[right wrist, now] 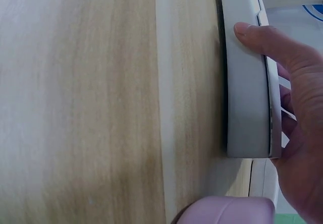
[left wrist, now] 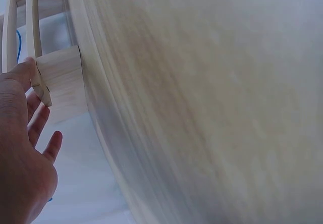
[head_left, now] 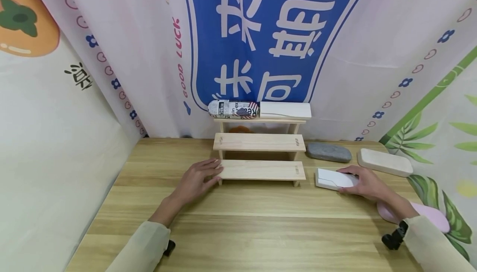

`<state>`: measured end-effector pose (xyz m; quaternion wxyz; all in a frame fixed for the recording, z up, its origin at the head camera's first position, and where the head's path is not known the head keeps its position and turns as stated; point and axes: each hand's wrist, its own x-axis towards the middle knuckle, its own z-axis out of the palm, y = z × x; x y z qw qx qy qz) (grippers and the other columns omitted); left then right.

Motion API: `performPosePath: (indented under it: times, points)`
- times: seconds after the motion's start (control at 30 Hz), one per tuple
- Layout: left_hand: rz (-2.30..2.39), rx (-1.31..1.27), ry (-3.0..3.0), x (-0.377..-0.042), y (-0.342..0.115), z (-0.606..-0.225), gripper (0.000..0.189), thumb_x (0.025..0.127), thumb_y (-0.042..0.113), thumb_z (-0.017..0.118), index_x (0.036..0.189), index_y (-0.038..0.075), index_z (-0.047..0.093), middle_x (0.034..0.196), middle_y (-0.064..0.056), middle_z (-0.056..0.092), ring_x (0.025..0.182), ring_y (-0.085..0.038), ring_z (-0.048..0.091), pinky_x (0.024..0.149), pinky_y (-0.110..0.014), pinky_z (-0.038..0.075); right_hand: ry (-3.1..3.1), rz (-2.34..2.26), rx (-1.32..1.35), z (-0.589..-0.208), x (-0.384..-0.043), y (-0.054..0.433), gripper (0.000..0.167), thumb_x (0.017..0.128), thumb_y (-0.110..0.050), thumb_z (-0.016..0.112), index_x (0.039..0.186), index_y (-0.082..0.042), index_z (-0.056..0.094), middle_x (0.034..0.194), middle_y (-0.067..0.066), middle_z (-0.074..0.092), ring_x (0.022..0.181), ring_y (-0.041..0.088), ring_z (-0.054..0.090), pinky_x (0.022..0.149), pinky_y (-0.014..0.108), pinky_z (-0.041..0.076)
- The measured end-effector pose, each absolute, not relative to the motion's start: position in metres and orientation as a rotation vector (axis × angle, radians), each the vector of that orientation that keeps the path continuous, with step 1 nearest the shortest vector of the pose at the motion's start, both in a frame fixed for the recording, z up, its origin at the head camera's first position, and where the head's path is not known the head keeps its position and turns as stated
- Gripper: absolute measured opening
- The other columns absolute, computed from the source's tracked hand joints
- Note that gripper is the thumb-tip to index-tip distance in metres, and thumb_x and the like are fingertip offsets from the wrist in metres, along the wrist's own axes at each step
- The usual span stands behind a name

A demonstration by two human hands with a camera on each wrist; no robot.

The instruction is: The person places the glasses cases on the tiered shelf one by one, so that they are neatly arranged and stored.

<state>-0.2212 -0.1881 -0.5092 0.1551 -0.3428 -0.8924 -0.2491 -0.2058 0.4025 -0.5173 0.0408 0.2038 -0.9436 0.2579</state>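
Observation:
A three-tier wooden display stand (head_left: 259,169) stands at the back of the table. My left hand (head_left: 197,181) holds the left end of its lowest tier, and the left wrist view shows fingers (left wrist: 40,125) around the plank's end. On the right, my right hand (head_left: 360,183) grips a white glasses case (head_left: 328,177) with a flap line across its top. The thumb (right wrist: 257,38) presses one long side of that case, while the other fingers are partly hidden behind it. Whether the case touches the table I cannot tell.
On the top tier sit a newsprint-patterned glasses case (head_left: 232,109) and another white case (head_left: 285,110). A grey case (head_left: 328,152) and a cream case (head_left: 384,162) lie at the back right. Partly under the right forearm is a pink case (head_left: 434,218). A printed curtain (head_left: 149,56) hangs behind the table.

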Motion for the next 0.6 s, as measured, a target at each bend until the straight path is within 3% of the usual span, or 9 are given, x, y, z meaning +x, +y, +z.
performPosePath:
  times: [0.4, 0.6]
  points:
    - [-0.709, -0.98, -2.561, -0.221, -0.188, -0.51, 0.035, 0.095, 0.018, 0.082, 0.127, 0.006, 0.076, 0.141, -0.014, 0.067, 0.135, -0.036, 0.062, 0.115, -0.055, 0.049, -2.916, 0.792, 0.605, -0.504, -0.202, 0.399, 0.063, 0.077, -0.037, 0.097, 0.129, -0.011, 0.074, 0.12, 0.011, 0.075, 0.102, 0.018, 0.064, 0.085, 0.034, 0.054]
    - [-0.703, -0.988, -2.551, -0.221, -0.189, -0.51, 0.034, 0.095, 0.019, 0.082, 0.126, 0.005, 0.077, 0.14, -0.015, 0.068, 0.135, -0.036, 0.062, 0.114, -0.054, 0.05, -2.888, 0.784, 0.633, -0.498, -0.202, 0.395, 0.061, 0.076, -0.035, 0.098, 0.128, -0.011, 0.075, 0.118, 0.009, 0.076, 0.1, 0.013, 0.064, 0.083, 0.03, 0.053]
